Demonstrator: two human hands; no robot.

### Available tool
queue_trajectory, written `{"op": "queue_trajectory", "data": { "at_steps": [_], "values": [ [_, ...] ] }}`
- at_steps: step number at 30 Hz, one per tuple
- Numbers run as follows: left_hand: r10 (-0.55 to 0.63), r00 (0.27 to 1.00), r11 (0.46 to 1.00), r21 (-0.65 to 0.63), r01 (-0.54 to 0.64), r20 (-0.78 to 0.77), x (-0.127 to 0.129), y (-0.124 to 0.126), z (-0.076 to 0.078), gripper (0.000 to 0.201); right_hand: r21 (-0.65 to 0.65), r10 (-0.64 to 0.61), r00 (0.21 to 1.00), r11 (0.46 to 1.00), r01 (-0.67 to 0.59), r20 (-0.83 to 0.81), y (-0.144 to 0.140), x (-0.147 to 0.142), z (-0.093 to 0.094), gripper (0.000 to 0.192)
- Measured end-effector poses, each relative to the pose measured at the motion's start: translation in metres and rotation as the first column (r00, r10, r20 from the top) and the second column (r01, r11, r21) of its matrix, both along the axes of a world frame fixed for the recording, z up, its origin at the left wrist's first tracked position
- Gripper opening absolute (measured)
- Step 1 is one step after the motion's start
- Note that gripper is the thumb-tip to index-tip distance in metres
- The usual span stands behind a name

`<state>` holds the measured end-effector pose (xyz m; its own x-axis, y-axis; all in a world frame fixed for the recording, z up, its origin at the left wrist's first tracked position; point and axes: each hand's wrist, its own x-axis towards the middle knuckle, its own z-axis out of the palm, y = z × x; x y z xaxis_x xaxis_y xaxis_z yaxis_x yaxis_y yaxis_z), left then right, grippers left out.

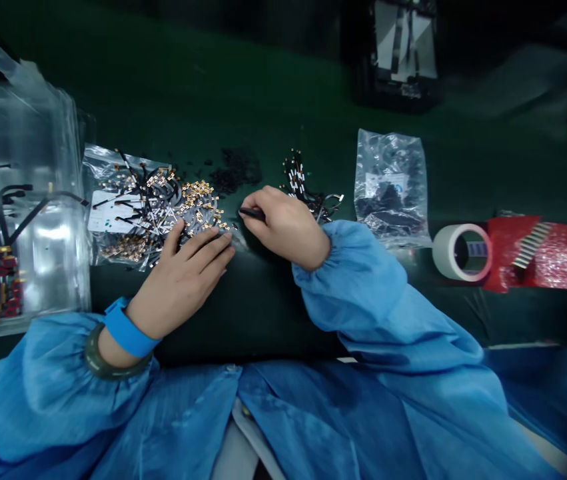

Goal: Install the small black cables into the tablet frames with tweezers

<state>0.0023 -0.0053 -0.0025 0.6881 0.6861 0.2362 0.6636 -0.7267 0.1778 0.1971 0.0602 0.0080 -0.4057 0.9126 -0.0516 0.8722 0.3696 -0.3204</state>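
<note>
My left hand [188,277] lies with fingers stretched out at the near edge of a pile of small cables [198,203] with gold-coloured connector ends. The pile rests partly on a clear plastic bag [100,247] with a white label. My right hand [280,223] is closed around a slim black tool [252,213], most of it hidden in the fingers; its kind is unclear. Just beyond that hand, a smaller bunch of black cables [297,177] with white bands lies on the dark green table. Small black pieces [237,168] are heaped between the two groups.
Clear plastic trays [60,200] holding black and red parts stand at the left. To the right lie a clear bag [390,187] of dark parts, a white tape roll [446,253] and a red packet [556,267]. A black bin [406,87] is at the back.
</note>
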Motion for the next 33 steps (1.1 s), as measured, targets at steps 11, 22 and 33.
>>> {"op": "queue_trajectory", "data": {
  "at_steps": [11, 22, 33],
  "values": [
    [-0.012, 1.000, 1.000, -0.015, 0.012, 0.003, 0.000, 0.001, 0.002, 0.029, 0.001, 0.264, 0.959, 0.964, -0.265, -0.108, 0.018, 0.027, 0.004, 0.022],
    [-0.006, 1.000, 1.000, -0.015, 0.006, 0.006, 0.000, 0.000, 0.002, 0.028, -0.024, 0.247, 0.969, 0.969, -0.247, -0.024, 0.020, 0.023, 0.003, 0.019],
    [-0.012, 1.000, 1.000, 0.001, 0.012, 0.001, 0.000, 0.000, 0.003, 0.027, 0.174, 0.495, 0.853, 0.866, -0.468, -0.165, 0.019, 0.004, -0.015, 0.027]
  ]
}}
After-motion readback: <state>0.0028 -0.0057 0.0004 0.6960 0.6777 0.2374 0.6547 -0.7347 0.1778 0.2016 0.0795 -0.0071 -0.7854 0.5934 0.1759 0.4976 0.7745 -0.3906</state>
